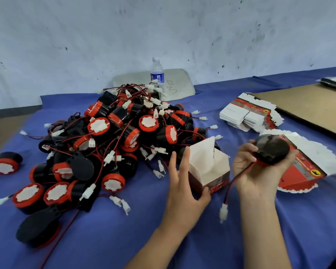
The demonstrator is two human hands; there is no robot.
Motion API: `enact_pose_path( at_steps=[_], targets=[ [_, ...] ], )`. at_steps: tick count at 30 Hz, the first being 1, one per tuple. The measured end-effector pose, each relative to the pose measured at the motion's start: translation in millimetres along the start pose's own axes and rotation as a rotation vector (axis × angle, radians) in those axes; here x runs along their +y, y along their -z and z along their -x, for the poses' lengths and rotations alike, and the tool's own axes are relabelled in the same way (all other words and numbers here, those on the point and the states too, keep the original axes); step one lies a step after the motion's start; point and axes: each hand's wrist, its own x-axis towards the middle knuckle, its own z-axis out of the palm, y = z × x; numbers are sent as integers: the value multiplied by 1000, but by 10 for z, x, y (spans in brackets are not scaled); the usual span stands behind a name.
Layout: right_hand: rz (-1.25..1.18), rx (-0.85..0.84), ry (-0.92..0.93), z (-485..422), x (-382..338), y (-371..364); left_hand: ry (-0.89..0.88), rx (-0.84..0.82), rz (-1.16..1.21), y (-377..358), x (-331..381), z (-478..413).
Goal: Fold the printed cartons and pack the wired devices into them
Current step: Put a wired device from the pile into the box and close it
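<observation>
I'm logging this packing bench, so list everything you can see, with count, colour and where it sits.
wired devices: large pile, black and red with white plugs, centre-left on cloth
open carton: one, red outside, white inside, front centre
held device: one, black and red, in right hand
flat cartons: two stacks, red and white, right side
water bottle: one, clear with blue label, behind pile
cardboard sheet: one, brown, far right
cloth: one, blue, covers table
left hand: steadies open carton, fingers straight
right hand: grips held device

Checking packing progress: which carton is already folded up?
The carton touched by the left hand: it stands with its top open, while the rest lie flat in stacks.
</observation>
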Motion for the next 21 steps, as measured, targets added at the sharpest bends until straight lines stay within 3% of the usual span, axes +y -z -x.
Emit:
enact_pose_path(
  at_steps=[3, 6, 8, 12, 16, 21],
  targets=[
    [261, -62, 196, 9, -4, 35, -13, 1, -66, 27, -12, -14],
    [665, -142, 753, 82, 42, 42, -2, 5, -104, 50, -47, -24],
    [1000, -329, 1026, 143, 159, 65, 15, 15, -95, 51, -67, -34],
    [1536, -641, 1074, 193, 362, 100, 43, 97, -49, 20, -122, -67],
    [1769, -702, 781, 141, 408, 181, 82, 138, 55, 8, -117, -82],
    [2022, -690, 596, 75, 448, 275, 76, 137, 86, 34, -117, -73]
  ],
)
